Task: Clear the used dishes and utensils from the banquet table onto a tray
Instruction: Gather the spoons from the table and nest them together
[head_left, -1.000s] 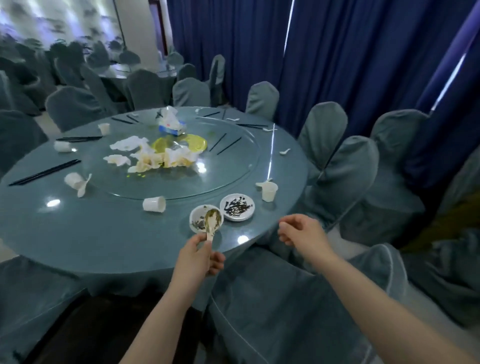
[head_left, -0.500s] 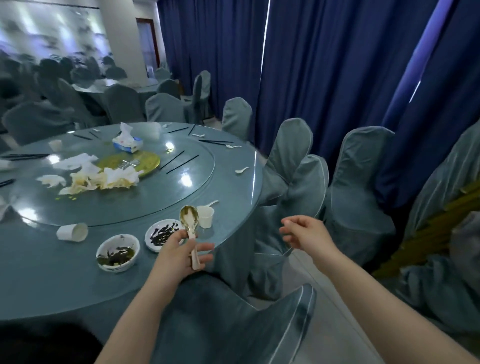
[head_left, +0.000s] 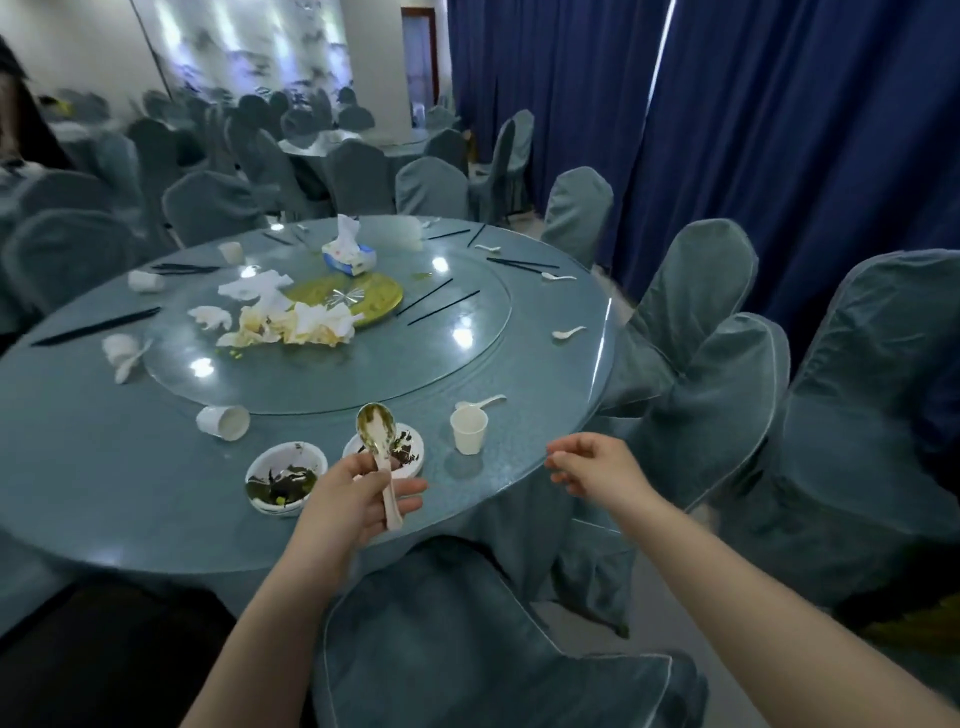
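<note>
Spoon in left hand, near table edge.
Left hand (head_left: 349, 503) grips spoon (head_left: 381, 448) by the handle, soiled bowl end up at 12 o'clock, over plate (head_left: 413, 457); right hand (head_left: 592, 466) loosely curled, holding nothing, at 3 o'clock.

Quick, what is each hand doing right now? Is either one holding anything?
Left hand: holding a dirty white soup spoon by its handle.
Right hand: holds nothing, fingers loosely curled.
</note>
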